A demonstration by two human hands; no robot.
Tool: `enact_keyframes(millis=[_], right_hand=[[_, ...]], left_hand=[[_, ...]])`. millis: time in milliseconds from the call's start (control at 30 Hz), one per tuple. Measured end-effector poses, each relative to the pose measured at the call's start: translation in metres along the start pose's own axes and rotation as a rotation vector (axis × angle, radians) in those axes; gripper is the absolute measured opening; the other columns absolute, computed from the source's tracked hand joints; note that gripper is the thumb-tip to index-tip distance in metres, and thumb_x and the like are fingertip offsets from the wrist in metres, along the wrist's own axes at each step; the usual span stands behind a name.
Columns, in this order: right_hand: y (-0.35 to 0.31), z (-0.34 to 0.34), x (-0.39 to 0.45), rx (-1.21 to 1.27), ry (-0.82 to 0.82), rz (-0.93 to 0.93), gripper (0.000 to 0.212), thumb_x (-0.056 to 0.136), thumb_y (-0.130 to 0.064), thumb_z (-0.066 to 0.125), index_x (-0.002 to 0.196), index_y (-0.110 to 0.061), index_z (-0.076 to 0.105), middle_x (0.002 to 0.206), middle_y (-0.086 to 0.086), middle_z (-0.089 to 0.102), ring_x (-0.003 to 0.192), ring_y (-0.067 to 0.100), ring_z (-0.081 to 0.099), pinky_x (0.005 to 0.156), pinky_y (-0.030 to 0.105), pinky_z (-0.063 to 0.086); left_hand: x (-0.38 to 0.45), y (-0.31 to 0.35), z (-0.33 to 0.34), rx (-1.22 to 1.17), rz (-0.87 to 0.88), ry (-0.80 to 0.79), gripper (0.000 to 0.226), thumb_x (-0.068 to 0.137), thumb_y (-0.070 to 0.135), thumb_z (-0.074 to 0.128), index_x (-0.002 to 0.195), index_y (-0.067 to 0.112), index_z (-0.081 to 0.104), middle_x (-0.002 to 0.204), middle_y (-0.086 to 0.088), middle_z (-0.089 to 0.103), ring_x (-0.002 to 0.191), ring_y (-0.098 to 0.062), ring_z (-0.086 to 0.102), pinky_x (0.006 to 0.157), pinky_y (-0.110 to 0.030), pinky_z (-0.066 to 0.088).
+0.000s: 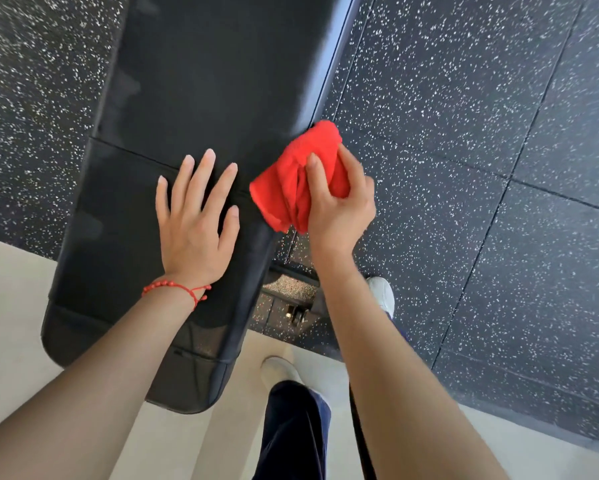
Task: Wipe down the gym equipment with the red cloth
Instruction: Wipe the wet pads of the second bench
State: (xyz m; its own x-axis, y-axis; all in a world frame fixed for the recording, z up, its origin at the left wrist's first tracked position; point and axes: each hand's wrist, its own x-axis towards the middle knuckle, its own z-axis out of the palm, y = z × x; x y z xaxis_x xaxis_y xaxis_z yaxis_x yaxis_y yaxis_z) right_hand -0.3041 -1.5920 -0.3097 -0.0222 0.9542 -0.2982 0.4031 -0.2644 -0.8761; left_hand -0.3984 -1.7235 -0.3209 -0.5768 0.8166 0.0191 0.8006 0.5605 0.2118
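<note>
Red cloth (pixel 300 174), bunched in the right hand (pixel 339 206), should be pressed firmly along the bench pad (pixel 204 81) edge, braced by the flat, open left hand (pixel 196 216).

Floor: dark rubber tiles with white speckles (pixel 464 133), laid with visible straight seams. A smooth pale beige floor strip (pixel 11 306) adjoins the tiles along the near edge.

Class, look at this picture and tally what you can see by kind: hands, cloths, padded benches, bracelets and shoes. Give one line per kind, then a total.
Hands: 2, left hand flat on the bench, right hand gripping the cloth
Red cloth: 1
Black padded bench: 1
Red bracelet: 1
White shoes: 2
Total: 7
</note>
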Motion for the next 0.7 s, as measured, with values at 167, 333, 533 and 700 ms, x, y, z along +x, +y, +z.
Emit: enact_keyframes(millis=[167,333,533,700], right_hand=[[-0.015,0.002,0.037,-0.053,-0.069,-0.085,0.042,0.074,-0.029,0.077,0.112,-0.016,0.066,0.096,0.014,0.059,0.086,0.018,0.057,0.079,0.012,0.032],[-0.008,-0.006,0.034,-0.041,-0.147,-0.089,0.044,0.073,-0.025,0.078,0.113,-0.014,0.065,0.096,0.015,0.058,0.089,0.021,0.058,0.082,0.014,0.036],[-0.009,-0.011,0.043,-0.065,-0.244,-0.066,0.045,0.071,-0.029,0.079,0.113,-0.017,0.065,0.097,0.010,0.056,0.090,0.020,0.058,0.083,0.012,0.035],[-0.008,-0.006,0.056,-0.065,-0.254,-0.075,0.043,0.071,-0.029,0.079,0.110,-0.017,0.066,0.095,0.011,0.056,0.089,0.021,0.058,0.083,0.017,0.038]], left_hand=[[0.018,0.014,-0.006,-0.038,-0.083,0.071,0.044,0.089,0.022,0.044,0.131,0.012,0.050,0.137,-0.013,0.047,0.130,-0.032,0.035,0.107,-0.052,0.018],[0.074,0.046,-0.003,-0.048,-0.144,0.058,0.048,0.089,0.019,0.046,0.137,0.015,0.043,0.146,-0.011,0.036,0.136,-0.033,0.027,0.107,-0.056,0.016],[0.117,0.044,0.005,-0.022,-0.234,0.016,0.048,0.092,0.023,0.041,0.139,0.019,0.040,0.151,-0.008,0.029,0.139,-0.032,0.020,0.108,-0.058,0.012],[0.117,0.037,0.012,-0.032,-0.226,0.045,0.048,0.091,0.025,0.039,0.139,0.021,0.041,0.150,-0.006,0.029,0.139,-0.030,0.019,0.109,-0.056,0.010]])
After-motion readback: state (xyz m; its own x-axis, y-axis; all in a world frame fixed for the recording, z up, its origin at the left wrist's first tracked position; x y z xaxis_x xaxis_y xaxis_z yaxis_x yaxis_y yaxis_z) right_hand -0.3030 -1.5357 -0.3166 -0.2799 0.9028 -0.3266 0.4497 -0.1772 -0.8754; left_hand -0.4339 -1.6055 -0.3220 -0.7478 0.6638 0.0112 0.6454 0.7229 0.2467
